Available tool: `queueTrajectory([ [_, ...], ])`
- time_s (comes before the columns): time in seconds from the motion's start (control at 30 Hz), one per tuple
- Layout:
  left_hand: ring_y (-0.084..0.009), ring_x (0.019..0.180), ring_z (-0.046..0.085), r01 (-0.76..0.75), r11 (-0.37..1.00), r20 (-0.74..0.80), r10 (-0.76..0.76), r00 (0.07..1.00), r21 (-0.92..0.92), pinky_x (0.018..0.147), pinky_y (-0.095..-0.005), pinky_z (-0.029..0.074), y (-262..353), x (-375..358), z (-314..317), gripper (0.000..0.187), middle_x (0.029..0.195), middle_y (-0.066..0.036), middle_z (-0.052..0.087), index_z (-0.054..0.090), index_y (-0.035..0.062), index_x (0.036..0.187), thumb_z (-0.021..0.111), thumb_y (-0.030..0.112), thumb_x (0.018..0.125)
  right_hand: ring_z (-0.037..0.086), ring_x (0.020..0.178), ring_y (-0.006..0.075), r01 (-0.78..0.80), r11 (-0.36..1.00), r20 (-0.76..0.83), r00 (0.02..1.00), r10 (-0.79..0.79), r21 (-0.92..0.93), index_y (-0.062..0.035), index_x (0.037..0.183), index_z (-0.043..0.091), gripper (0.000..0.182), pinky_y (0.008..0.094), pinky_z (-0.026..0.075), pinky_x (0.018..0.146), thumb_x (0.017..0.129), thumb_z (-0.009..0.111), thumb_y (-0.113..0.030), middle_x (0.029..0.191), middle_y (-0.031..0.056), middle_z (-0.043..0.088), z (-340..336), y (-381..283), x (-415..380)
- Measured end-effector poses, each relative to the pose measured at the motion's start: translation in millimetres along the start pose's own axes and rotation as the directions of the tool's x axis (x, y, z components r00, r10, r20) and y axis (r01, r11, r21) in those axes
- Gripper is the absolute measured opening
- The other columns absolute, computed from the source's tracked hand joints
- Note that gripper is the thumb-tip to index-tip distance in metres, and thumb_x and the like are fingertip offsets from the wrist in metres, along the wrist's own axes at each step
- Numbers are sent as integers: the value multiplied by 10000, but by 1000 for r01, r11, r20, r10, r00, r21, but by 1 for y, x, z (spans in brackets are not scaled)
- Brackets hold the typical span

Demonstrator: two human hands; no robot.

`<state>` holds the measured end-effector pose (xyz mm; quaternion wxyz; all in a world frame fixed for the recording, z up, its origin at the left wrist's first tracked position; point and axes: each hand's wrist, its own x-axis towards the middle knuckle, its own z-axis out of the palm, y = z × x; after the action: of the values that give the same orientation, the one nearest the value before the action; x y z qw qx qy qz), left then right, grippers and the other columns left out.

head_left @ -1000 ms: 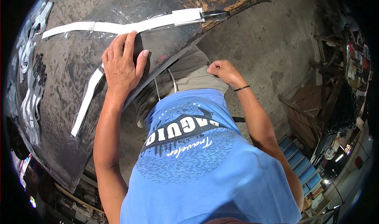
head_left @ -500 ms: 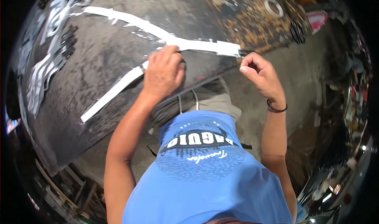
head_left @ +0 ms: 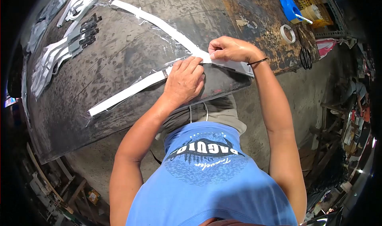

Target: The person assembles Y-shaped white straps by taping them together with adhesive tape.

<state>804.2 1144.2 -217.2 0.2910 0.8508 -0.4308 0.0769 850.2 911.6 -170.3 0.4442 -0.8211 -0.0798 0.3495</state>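
Two long white strips lie on the dark worktable, with bits of clear film along their edges. The lower white strip point(head_left: 127, 94) slants toward the front left. The upper white strip point(head_left: 163, 26) runs from the back left to the middle and on to the right beneath my hand. My left hand point(head_left: 184, 79) rests with flat fingers where the strips come close together, pressing down there. Just right of it, my right hand point(head_left: 232, 50) is closed in a pinch over the upper strip. What its fingertips hold is hidden.
Bundled white straps with dark clips point(head_left: 71, 47) lie at the left. On the right of the worktable point(head_left: 131, 47) are a tape roll point(head_left: 287, 34), black-handled scissors point(head_left: 305, 58) and a blue container point(head_left: 289, 8). The table's front edge is close to my body.
My right hand has moved left from the strip's right end to beside my left hand, still pinched. My left hand stays on the strips. The whole view has shifted slightly.
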Motion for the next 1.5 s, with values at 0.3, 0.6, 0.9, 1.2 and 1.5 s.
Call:
queueTrajectory([
  [0.3, -293, 1192, 521, 5, 1000, 11, -5, 1000, -8, 982, -437, 375, 0, 0, 0, 214, 1219, -114, 571, 569, 70, 958, 665, 131, 778, 505, 636, 105, -56, 998, -17, 998, 56, -14, -25, 842, 615, 171, 276, 415, 570, 834, 619, -195, 698, 15, 560, 2, -2, 3],
  [0.6, -277, 1208, 504, -5, 1000, 30, 5, 1000, 24, 971, -420, 376, -1, -1, -1, 252, 1233, -125, 565, 571, 57, 1001, 660, 169, 793, 571, 700, 191, -47, 991, -121, 992, 31, -129, -5, 851, 624, 219, 351, 457, 643, 784, 621, -213, 736, 99, 634, 9, -5, 1],
  [0.9, -279, 1205, 506, -6, 1000, 28, 5, 1000, 25, 981, -428, 371, 0, 0, -1, 266, 1221, -115, 569, 569, 66, 1026, 663, 162, 796, 497, 646, 134, -15, 984, -187, 982, -19, -177, -4, 811, 579, 214, 317, 415, 585, 799, 667, -198, 682, 47, 569, 14, -2, 1],
  [1.2, -279, 1199, 508, -9, 1000, 35, 8, 999, 25, 972, -426, 375, 1, 2, -2, 273, 1220, -115, 569, 569, 64, 1030, 663, 156, 791, 540, 644, 221, 9, 972, -270, 960, -74, -234, 15, 798, 575, 253, 368, 435, 600, 763, 683, -211, 691, 137, 583, 20, -1, 1],
  [1.5, -252, 1171, 500, -17, 997, 66, 12, 998, 80, 929, -400, 387, 5, 6, -5, 473, 1187, -94, 560, 547, 42, 1221, 660, 232, 803, 541, 653, 304, -156, 936, -417, 909, 11, -317, -11, 811, 532, 318, 398, 441, 618, 732, 720, -254, 706, 160, 588, 28, 6, 5],
])
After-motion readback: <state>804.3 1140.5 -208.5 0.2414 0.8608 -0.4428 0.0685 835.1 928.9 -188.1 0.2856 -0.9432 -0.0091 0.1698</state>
